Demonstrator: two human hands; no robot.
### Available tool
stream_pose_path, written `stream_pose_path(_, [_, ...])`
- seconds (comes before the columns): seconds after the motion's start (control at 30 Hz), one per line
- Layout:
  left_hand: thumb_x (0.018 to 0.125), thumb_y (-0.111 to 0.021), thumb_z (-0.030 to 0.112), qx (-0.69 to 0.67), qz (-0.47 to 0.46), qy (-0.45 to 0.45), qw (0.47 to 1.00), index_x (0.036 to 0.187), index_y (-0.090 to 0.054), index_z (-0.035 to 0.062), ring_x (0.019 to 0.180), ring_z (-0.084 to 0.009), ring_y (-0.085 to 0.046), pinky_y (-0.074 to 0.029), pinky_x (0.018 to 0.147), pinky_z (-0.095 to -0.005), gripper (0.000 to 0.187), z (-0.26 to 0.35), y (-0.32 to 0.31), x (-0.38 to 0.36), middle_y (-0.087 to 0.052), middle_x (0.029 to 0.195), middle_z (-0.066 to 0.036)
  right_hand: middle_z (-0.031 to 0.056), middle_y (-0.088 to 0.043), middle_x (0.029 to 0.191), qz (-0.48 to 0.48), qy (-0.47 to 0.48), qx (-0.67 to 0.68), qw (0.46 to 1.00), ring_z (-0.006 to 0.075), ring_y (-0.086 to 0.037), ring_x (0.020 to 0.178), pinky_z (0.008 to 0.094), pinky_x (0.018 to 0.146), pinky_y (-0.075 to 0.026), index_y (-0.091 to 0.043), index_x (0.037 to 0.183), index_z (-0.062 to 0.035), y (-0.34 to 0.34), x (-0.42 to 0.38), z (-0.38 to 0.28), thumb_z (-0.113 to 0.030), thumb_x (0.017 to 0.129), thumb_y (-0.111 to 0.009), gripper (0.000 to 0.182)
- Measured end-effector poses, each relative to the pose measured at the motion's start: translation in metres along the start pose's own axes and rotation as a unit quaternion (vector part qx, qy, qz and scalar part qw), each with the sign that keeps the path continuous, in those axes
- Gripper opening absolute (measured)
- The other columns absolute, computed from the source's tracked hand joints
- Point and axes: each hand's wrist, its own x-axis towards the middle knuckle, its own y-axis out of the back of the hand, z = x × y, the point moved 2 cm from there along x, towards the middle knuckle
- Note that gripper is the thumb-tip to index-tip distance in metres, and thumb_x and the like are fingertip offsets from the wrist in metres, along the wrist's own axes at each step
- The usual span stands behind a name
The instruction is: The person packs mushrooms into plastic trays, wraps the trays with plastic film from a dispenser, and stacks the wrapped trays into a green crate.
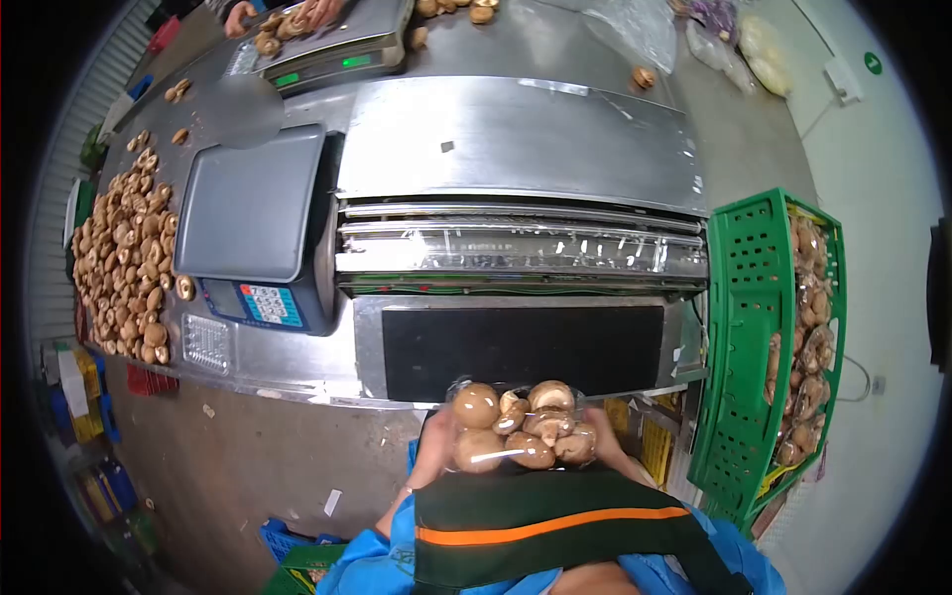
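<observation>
Left hand (433,458) and right hand (607,448), each grip clamped on one side of a clear mushroom tray (523,426), held close to the body before the wrapping machine's black plate (523,349), green crate (746,347) to the right.

A single head-worn camera looks forward and steeply down with a wide fisheye lens. It sits close above the hands (526,451) at the bottom edge, takes in the steel tabletop (516,139) ahead, and bends a green crate (744,337) at right.
</observation>
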Motion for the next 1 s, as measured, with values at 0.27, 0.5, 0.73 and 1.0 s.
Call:
stream_pose_path(0.27, [0.082, -0.058, 0.020, -0.151, -0.514, -0.023, 0.844, 0.107, -0.048, 0.0051, 0.098, -0.0223, -0.048, -0.036, 0.089, -0.0374, 0.030, 0.054, -0.100, -0.024, -0.047, 0.099, -0.013, 0.0084, -0.053, 0.113, -0.178, -0.147, 0.302, 0.925, 0.0166, -0.050, 0.104, 0.0319, 0.091, -0.039, -0.050, 0.117, -0.0042, -0.010, -0.034, -0.070, -0.023, 0.084, -0.055, 0.038])
stream_pose_path(0.5, [0.089, -0.049, 0.014, 0.195, -0.502, -0.107, 0.835, 0.123, -0.036, 0.0034, 0.103, -0.0129, -0.043, -0.032, 0.094, -0.0272, 0.038, 0.100, -0.261, -0.059, -0.044, 0.112, -0.006, 0.0079, -0.053, 0.109, 0.131, 0.203, 0.311, 0.919, 0.0163, -0.051, 0.103, 0.0303, 0.089, -0.041, -0.046, 0.110, -0.0015, 0.082, -0.100, -0.218, -0.026, 0.069, -0.076, 0.056])
stream_pose_path(0.73, [0.086, -0.054, 0.002, 0.302, -0.470, -0.206, 0.803, 0.112, -0.046, 0.0028, 0.097, -0.0129, -0.048, -0.039, 0.087, -0.0269, 0.027, 0.072, -0.281, -0.028, -0.049, 0.106, -0.006, 0.0078, -0.061, 0.090, 0.311, 0.340, 0.506, 0.729, 0.0212, -0.059, 0.080, 0.0345, 0.073, -0.052, -0.056, 0.100, -0.0076, 0.391, -0.158, -0.195, -0.026, 0.084, -0.053, 0.024])
stream_pose_path(1.0, [0.087, -0.052, 0.002, 0.321, -0.406, -0.247, 0.819, 0.110, -0.049, 0.0021, 0.095, -0.0106, -0.051, -0.043, 0.083, -0.0243, 0.023, 0.067, -0.290, -0.019, -0.052, 0.107, -0.005, 0.0007, -0.055, 0.079, 0.333, 0.296, 0.458, 0.769, 0.0118, -0.050, 0.076, 0.0209, 0.050, -0.038, -0.055, 0.083, -0.0115, 0.454, -0.082, -0.184, -0.032, 0.084, -0.058, 0.021])
